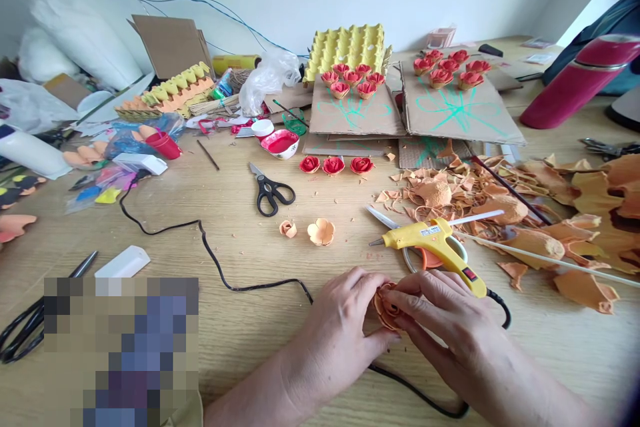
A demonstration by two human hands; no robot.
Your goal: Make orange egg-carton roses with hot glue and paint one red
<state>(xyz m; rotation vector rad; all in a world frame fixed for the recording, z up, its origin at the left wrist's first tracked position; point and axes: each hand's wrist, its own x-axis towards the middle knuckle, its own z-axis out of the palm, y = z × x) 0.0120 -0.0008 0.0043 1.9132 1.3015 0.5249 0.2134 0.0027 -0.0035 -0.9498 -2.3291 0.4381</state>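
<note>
Between my hands is an unpainted orange egg-carton flower [386, 307], partly covered by fingers. My left hand [345, 320] grips it round the outer petals from the left. With its fingertips pinched on the inner petals, my right hand [445, 320] holds the flower from the right. A loose petal cup [321, 232] and a small rolled flower centre [288, 229] lie just beyond, on the wooden table. Right behind my right hand, a yellow glue gun [430, 240] rests over a second pair of scissors [383, 216], a glue stick poking from its back.
Black-handled scissors [273, 190] and three red flowers [333, 165] lie farther back. Cardboard sheets [355, 117] carry more red flowers. Carton scraps [435, 187] pile up at right, near a red bottle [575, 83]. The black cord [235, 285] crosses the table. A red paint bowl [281, 144] stands behind.
</note>
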